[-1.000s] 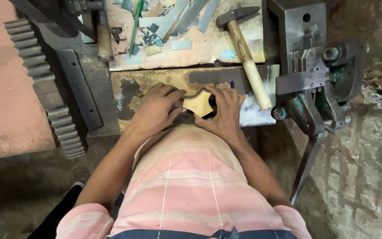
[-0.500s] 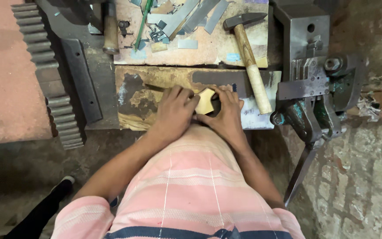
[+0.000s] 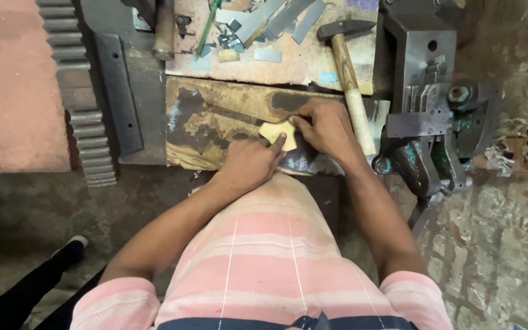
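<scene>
Worn and stained, the wooden work surface (image 3: 215, 122) carried a small tan, cross-shaped flat piece (image 3: 277, 131) near its middle. At 7 o'clock of the piece, the left hand (image 3: 249, 164) pressed an extended fingertip onto it, the other fingers curled. At 2 o'clock, the right hand (image 3: 325, 127) pinched the piece's edge in a closed grip. A wooden-handled hammer (image 3: 351, 85) lay just beside the right hand at 1 o'clock; metal strips (image 3: 276, 18) lay scattered at 12 o'clock.
</scene>
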